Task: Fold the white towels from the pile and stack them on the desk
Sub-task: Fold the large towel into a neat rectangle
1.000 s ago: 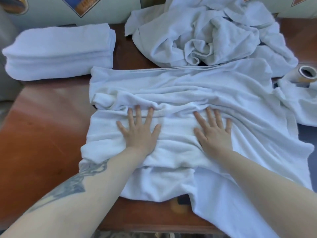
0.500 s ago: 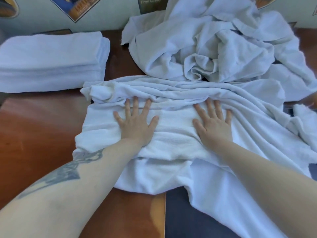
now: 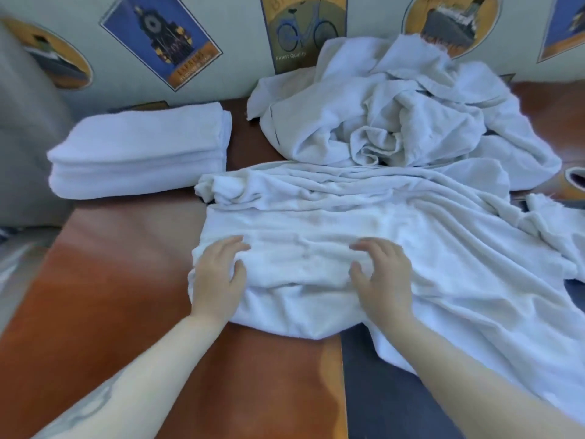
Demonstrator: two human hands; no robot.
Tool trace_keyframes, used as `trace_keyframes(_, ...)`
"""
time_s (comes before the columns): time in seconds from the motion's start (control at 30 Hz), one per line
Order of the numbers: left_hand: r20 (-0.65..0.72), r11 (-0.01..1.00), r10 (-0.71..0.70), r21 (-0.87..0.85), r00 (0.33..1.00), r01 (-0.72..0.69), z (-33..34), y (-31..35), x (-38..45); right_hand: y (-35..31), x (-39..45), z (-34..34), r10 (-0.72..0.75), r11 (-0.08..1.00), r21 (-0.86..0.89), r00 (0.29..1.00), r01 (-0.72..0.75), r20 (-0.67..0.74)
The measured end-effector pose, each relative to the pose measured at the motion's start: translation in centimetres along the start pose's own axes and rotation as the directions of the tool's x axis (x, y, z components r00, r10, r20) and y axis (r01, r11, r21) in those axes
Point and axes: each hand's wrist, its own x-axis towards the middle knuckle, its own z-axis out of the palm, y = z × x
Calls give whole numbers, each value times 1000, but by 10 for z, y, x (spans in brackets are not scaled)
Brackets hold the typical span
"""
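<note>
A: Left hand (image 3: 218,280) and right hand (image 3: 384,277) both have their fingers curled, pinching a ridge of the towel (image 3: 316,236) between thumb and fingers.

B: It looks soft, light and limp, and will sag; take the near fold edge. It lies on the table (image 3: 104,280), with the pile (image 3: 395,115) beyond the hands and the stack (image 3: 142,150) beyond the left one.

— What lies under your fingers?
— A spread towel (image 3: 364,242) on the desk (image 3: 104,280).
— Beyond them?
— The pile (image 3: 395,115); the folded stack (image 3: 139,153) sits beyond, leftward.
</note>
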Motion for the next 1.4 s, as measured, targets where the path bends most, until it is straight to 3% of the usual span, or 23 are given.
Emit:
trace_keyframes(0.07, -25, 998, -62, 19, 998, 63, -19, -21, -34, -46, -49, 27, -132, 991, 42, 979, 127, 153)
trace_keyframes(0.17, 137, 988, -152, 34, 979, 148, -33, -49, -60, -94, -96, 73, -116, 993, 13, 904, 121, 412)
trace_keyframes(0.27, 239, 991, -133, 36, 962, 128, -46, -63, -56, -124, -112, 96, 9, 995, -100, 937, 28, 350)
trace_keyframes(0.37, 301, 994, -112, 27, 947, 109, -58, -72, -50, -145, -117, 99, 98, 972, -226, 979, -56, 180)
trace_keyframes(0.5, 372, 988, -139, -14, 918, 156, -72, -74, -59, -156, -132, 96, 195, 936, -329, 963, -126, 186)
trace_keyframes(0.6, 466, 993, -119, 41, 877, 113, -80, -74, -78, -168, -150, 90, 247, 930, -308, 961, -199, 125)
trace_keyframes(0.73, 409, 991, -117, -11, 905, 133, -85, -65, -87, -170, -158, 78, 196, 954, -247, 977, -172, 78)
trace_keyframes(0.87, 450, 991, -137, 50, 882, 128, -90, -61, -89, -157, -165, 68, 166, 946, -312, 957, -86, 237)
trace_keyframes(1.0, 358, 978, -188, -19, 914, 208, -91, -58, -90, -151, -160, 66, 186, 951, -299, 917, -77, 352)
trace_keyframes(1.1, 238, 975, -152, -123, 959, 185, -91, -50, -93, -150, -151, 68, 235, 951, -281, 896, -132, 376)
trace_keyframes(1.17, 144, 965, -140, -202, 980, 168, -94, -46, -96, -152, -145, 69, 327, 945, -112, 882, -307, 339)
trace_keyframes(1.23, 109, 947, -130, -280, 986, 156, -97, -43, -99, -159, -136, 74, 444, 836, 184, 834, -517, 327)
trace_keyframes(1.27, 119, 940, -116, -306, 986, 148, -99, -41, -99, -164, -130, 77, 504, 704, 360, 788, -613, 354)
trace_keyframes(1.33, 134, 947, -82, -298, 988, 119, -102, -43, -99, -170, -115, 78, 551, 259, 691, 691, -675, 469)
trace_keyframes(1.4, 155, 952, -73, -283, 985, 115, -104, -46, -99, -170, -100, 72, 528, -265, 802, 615, -535, 585)
